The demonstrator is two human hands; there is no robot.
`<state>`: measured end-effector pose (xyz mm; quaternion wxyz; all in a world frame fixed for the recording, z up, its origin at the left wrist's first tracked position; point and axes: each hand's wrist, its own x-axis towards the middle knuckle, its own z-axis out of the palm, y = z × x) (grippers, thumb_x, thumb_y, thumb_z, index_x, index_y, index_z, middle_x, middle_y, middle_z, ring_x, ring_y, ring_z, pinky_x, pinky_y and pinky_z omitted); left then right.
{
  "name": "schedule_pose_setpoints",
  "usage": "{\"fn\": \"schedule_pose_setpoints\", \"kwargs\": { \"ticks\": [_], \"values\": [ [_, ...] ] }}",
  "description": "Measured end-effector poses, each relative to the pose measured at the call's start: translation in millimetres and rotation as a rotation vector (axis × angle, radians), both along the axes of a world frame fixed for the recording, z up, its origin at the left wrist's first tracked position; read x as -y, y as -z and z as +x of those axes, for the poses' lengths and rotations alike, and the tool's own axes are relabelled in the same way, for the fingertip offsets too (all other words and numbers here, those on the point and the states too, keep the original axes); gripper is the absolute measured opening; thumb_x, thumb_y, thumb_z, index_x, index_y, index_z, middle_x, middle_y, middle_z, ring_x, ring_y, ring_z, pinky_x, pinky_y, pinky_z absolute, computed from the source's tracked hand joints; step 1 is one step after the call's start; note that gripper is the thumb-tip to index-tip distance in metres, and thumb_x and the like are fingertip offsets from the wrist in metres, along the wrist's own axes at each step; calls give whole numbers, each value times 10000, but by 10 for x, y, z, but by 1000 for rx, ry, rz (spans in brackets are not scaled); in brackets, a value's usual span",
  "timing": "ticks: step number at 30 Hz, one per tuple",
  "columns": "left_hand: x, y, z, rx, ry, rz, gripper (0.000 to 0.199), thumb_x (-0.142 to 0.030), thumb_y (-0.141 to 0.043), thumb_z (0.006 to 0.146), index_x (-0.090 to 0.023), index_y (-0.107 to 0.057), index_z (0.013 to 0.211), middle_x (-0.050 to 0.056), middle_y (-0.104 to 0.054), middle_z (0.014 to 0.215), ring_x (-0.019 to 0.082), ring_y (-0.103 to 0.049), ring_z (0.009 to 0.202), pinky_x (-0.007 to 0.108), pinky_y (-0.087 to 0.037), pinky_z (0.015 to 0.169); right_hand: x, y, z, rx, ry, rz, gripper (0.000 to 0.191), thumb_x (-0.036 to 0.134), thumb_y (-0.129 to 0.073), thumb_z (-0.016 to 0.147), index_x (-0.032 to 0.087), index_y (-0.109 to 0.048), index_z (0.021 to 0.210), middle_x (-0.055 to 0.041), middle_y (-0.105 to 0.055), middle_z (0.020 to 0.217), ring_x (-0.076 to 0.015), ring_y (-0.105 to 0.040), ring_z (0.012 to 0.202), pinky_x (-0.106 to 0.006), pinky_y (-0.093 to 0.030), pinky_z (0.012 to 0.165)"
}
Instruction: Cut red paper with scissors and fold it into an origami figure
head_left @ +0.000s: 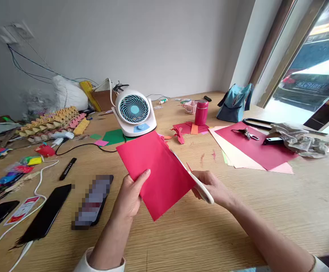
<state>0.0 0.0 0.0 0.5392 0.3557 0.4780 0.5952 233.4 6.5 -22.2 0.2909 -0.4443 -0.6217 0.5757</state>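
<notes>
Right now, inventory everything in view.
Sheet: 1, red, raised at centre
Scissors: 1, white, at sheet's right edge
Fan: 1, white and blue, back centre
Canister: 1, pink, right of fan
Bag: 1, blue, back right
Paper stack: 1, red on top, right
Crumpled bundle: 1, grey, far right
Flat devices: 3, dark, front left
Marker: 1, black, left
Carton trays: several, yellow and pink, back left
Paper scraps: several, mixed colours, around fan
Cables: several, white and black, left
Table: 1, brown, underneath
Left hand: 1, bare, gripping sheet
Right hand: 1, bare, gripping scissors
</notes>
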Motion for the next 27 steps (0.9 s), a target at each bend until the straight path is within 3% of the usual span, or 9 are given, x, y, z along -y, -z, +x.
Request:
{"fn": "schedule_pose_setpoints", "kwargs": {
  "ticks": [16,27],
  "values": [
    [5,-21,0,-11,-12,20,382,-318,-811,677,-133,-709,995,99,-732,1039,230,-667,963,288,-547,778,-53,5,-31,-9,27,8,347,412,-539,878,178,-475,631,39,-491,497,-69,-397,445,-196,-270,419],
    [12,-28,-8,-1,-1,-8,390,-321,-813,677,-142,-706,1007,97,-730,1055,225,-667,959,283,-554,764,-47,-60,10,82,-64,38,310,340,-495,863,162,-511,610,2,-559,550,-82,-453,481,-204,-312,447]
  ]
}}
